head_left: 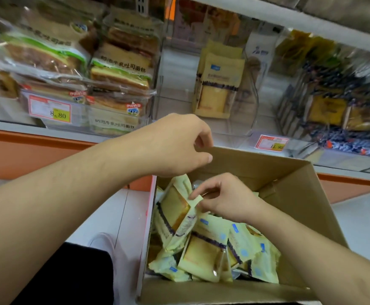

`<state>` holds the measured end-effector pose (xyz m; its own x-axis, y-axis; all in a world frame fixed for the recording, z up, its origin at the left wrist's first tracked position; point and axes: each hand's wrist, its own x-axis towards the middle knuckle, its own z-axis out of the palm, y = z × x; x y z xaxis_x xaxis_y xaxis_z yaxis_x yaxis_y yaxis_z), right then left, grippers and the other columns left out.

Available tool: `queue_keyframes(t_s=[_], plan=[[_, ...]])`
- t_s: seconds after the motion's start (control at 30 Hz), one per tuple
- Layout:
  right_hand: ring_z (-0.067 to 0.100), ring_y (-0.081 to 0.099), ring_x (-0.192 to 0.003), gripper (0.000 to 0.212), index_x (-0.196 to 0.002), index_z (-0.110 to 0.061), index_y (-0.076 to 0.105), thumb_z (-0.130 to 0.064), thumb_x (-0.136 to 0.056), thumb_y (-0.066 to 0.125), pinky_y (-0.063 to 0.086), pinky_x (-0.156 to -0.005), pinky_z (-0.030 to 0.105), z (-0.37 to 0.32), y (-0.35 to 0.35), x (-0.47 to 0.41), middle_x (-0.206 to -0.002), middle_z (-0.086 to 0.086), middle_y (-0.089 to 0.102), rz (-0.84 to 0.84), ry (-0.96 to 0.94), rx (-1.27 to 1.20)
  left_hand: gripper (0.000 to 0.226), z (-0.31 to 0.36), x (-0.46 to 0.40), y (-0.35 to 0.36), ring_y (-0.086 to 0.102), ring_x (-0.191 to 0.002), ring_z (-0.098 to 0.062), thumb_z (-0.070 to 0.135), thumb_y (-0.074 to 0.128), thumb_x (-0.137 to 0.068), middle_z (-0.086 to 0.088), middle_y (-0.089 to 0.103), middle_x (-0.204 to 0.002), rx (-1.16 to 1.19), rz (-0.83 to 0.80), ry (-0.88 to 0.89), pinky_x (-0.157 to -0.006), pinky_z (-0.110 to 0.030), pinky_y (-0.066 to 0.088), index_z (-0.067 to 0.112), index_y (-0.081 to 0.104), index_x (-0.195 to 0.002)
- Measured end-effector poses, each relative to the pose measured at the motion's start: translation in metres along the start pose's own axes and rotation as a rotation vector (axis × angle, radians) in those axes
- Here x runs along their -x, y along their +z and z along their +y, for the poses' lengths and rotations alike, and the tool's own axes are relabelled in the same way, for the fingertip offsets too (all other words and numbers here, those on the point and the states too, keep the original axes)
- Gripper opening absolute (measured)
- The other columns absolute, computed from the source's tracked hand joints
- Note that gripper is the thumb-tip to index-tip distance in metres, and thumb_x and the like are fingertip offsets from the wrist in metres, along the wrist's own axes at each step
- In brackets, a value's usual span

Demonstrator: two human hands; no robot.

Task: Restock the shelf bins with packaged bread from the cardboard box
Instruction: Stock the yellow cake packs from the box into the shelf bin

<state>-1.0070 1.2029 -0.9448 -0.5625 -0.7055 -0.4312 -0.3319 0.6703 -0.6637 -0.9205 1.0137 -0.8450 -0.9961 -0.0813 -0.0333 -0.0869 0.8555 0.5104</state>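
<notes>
1. Nearest you, the open brown cardboard box [289, 183] holds a loose heap of pale yellow packaged bread [203, 252].
2. Your right hand [223, 199] pinches the top edge of one pale yellow bread pack [175, 214] standing at the heap's left side.
3. Your left hand [175, 146] hovers above the box's far rim, fingers curled, gripping nothing you can make out.
4. Beyond, the clear plastic shelf bin [241, 106] holds a few matching upright packs; green-banded toast bags [118, 69] crowd the bin to its left.
</notes>
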Motion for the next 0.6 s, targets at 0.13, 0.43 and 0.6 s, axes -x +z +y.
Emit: queue_keyframes(t_s=[0.13, 0.43, 0.6], plan=[[0.018, 0.079, -0.089, 0.031, -0.096, -0.025, 0.086, 0.003, -0.085, 0.078, 0.064, -0.086, 0.038, -0.018, -0.051, 0.032, -0.094, -0.002, 0.082, 0.138, -0.119, -0.155, 0.035, -0.007, -0.009, -0.007, 0.064, -0.103, 0.000, 0.049, 0.069, -0.092, 0.018, 0.069, -0.116, 0.031, 0.022, -0.058, -0.095, -0.025, 0.053, 0.035, 0.069, -0.124], [0.017, 0.079, -0.095, 0.029, -0.091, -0.013, 0.085, 0.014, -0.084, 0.077, 0.060, -0.083, 0.022, -0.025, -0.113, 0.086, -0.096, 0.003, 0.082, 0.447, -0.325, -0.370, 0.052, -0.010, -0.019, -0.002, 0.063, -0.111, 0.004, 0.054, 0.082, -0.080, 0.021, 0.068, -0.122, 0.432, -0.127, -0.205, -0.105, -0.032, 0.050, 0.036, 0.067, -0.126], [0.019, 0.079, -0.098, 0.028, -0.094, -0.010, 0.084, 0.014, -0.083, 0.075, 0.062, -0.085, 0.025, -0.023, -0.125, 0.090, -0.098, 0.004, 0.082, 0.523, -0.381, -0.435, 0.023, -0.007, -0.018, 0.005, 0.071, -0.108, -0.016, 0.018, 0.082, -0.087, -0.001, 0.078, -0.110, 0.695, -0.258, -0.140, -0.103, -0.038, 0.053, 0.015, 0.075, -0.108]])
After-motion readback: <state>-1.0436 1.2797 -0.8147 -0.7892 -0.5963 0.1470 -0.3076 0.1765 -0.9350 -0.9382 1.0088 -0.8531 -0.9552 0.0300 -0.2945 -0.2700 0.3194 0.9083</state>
